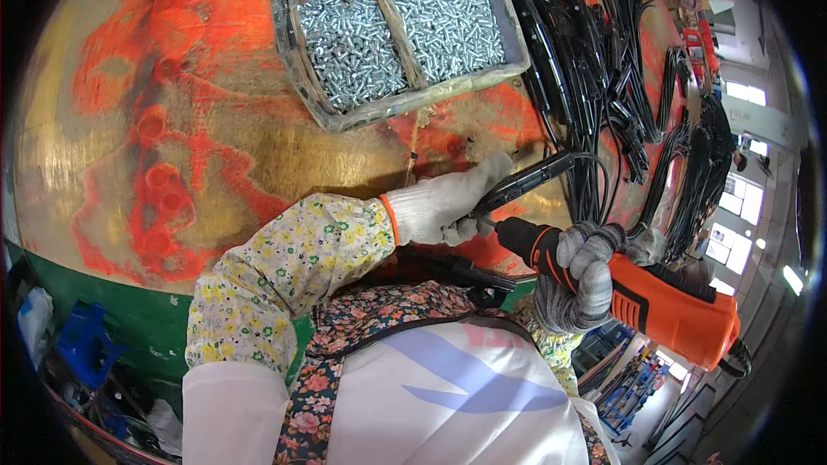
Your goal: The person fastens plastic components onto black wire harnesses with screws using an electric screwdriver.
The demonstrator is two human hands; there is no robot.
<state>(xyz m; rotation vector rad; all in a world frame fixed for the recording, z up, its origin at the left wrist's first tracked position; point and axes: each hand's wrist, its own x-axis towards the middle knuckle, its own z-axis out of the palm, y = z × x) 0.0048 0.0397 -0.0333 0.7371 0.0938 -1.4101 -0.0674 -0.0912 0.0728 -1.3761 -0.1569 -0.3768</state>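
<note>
My left hand (441,204), in a white knit glove with an orange cuff, is closed around a slim black part (536,176) with a black cable at its far end. In a grey glove, my right hand (586,280) wraps around the body of an orange and black power screwdriver (668,310). The tool points left, and its tip meets the near end of the black part beside my left fingertips. Whether a screw sits at the tip cannot be made out.
Beyond my left hand stands a worn two-compartment tray (345,119) full of small silver screws (444,17). Bundles of black cabled parts (573,60) lie to the right on the red-stained table (215,120). Blue plastic items (89,344) are at the lower left, below the table edge.
</note>
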